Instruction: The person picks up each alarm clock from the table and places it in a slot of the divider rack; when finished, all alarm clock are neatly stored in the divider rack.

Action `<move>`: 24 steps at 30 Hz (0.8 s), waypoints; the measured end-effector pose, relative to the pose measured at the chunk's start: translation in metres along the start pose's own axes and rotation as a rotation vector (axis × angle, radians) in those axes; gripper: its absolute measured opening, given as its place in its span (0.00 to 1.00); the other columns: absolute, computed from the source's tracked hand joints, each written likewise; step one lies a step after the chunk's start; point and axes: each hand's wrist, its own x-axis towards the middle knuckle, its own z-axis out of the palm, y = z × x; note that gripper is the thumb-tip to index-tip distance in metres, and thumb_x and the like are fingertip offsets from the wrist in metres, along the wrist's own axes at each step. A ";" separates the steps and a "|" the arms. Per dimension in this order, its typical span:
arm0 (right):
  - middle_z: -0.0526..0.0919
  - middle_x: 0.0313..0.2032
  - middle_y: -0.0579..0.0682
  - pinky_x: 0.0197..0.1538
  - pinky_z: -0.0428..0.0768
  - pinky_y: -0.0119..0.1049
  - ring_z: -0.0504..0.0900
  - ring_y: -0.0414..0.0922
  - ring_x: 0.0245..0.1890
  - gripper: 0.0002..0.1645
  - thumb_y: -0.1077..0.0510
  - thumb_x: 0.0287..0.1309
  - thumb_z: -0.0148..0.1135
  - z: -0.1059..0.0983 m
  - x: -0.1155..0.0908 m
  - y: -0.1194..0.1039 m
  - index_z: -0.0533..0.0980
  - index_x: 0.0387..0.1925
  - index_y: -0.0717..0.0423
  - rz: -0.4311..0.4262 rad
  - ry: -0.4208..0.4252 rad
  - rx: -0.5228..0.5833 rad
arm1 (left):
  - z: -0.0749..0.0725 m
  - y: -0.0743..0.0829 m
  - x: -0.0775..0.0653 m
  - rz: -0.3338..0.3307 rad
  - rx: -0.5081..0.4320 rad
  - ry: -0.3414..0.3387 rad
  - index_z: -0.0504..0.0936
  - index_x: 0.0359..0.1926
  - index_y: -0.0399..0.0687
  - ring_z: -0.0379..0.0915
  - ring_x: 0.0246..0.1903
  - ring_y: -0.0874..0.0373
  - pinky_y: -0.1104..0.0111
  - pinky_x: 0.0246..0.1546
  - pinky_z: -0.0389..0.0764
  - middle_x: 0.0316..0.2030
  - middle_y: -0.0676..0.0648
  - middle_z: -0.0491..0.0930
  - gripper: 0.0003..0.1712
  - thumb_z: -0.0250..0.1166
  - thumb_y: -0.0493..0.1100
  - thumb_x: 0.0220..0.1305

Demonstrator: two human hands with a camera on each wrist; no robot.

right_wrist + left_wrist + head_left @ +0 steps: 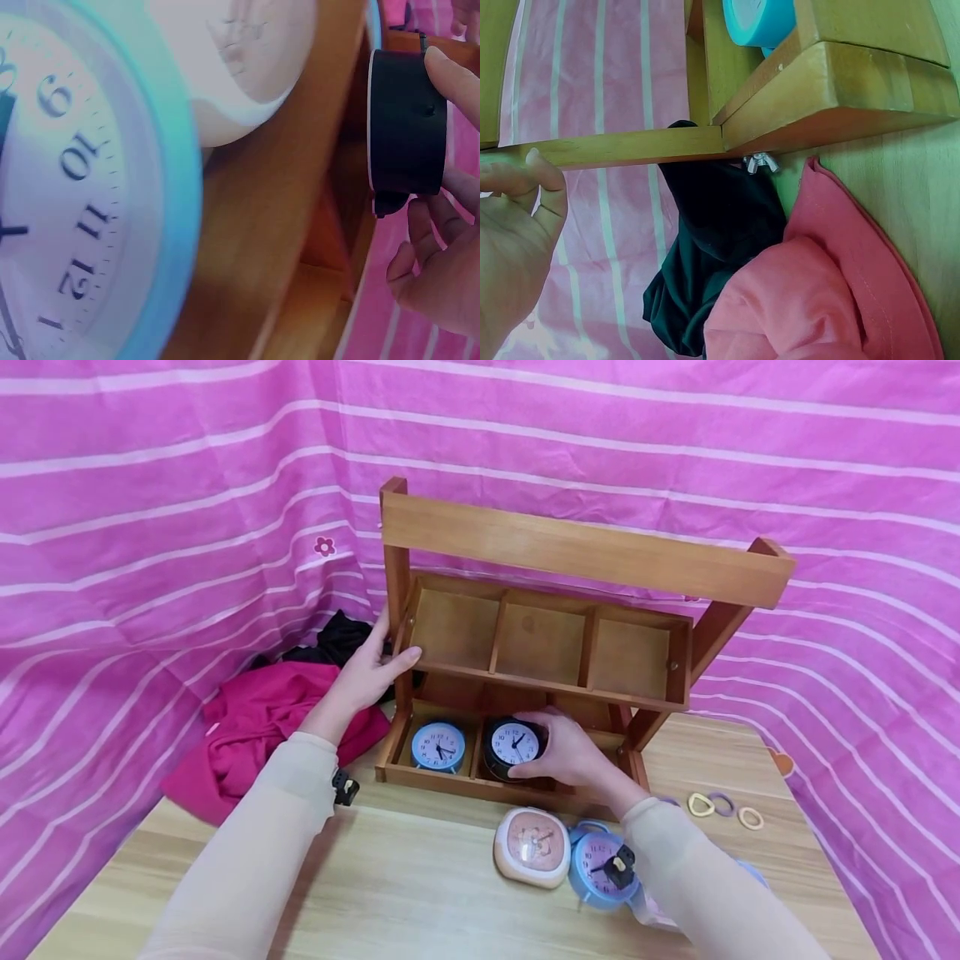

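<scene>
My right hand (566, 747) grips a round black alarm clock (515, 743) between thumb and fingers, in the lower middle compartment of a two-tier wooden rack (585, 539). Side-on in the right wrist view, the black clock (407, 124) has the thumb on one side and fingers on the other. A small blue clock (438, 747) stands in the compartment to its left. My left hand (367, 668) holds the rack's left upright, thumb at the front and fingers partly hidden behind. In the left wrist view, that hand (514, 232) is at the wooden post (630, 148).
The upper tier (543, 631) has three bare compartments. In front of the rack stand a peach-and-white clock (532, 847) and a blue alarm clock (600, 868), partly covered by the right sleeve. Pink cloth (262, 727) and black cloth (337, 639) lie left; several small rings (701, 805) lie right.
</scene>
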 end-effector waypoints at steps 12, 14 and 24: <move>0.79 0.63 0.56 0.68 0.74 0.57 0.77 0.56 0.63 0.49 0.48 0.43 0.87 0.002 0.004 0.014 0.78 0.67 0.54 0.000 -0.014 -0.004 | 0.004 -0.002 -0.003 0.015 0.004 0.007 0.38 0.84 0.77 0.75 0.61 0.38 0.43 0.63 0.75 0.80 0.40 0.54 0.51 0.63 0.47 0.77; 0.79 0.63 0.56 0.68 0.74 0.56 0.77 0.56 0.63 0.49 0.48 0.42 0.88 0.004 0.004 0.015 0.78 0.67 0.54 0.003 -0.020 -0.002 | 0.003 -0.003 -0.003 0.012 0.006 0.012 0.39 0.84 0.78 0.74 0.62 0.38 0.44 0.63 0.75 0.80 0.40 0.55 0.51 0.63 0.47 0.77; 0.79 0.62 0.57 0.68 0.74 0.54 0.77 0.55 0.62 0.49 0.46 0.44 0.87 0.016 0.009 0.025 0.77 0.67 0.57 -0.007 -0.036 -0.051 | 0.001 -0.002 0.000 0.001 -0.028 0.005 0.37 0.84 0.74 0.72 0.64 0.35 0.42 0.63 0.74 0.80 0.41 0.52 0.53 0.63 0.42 0.77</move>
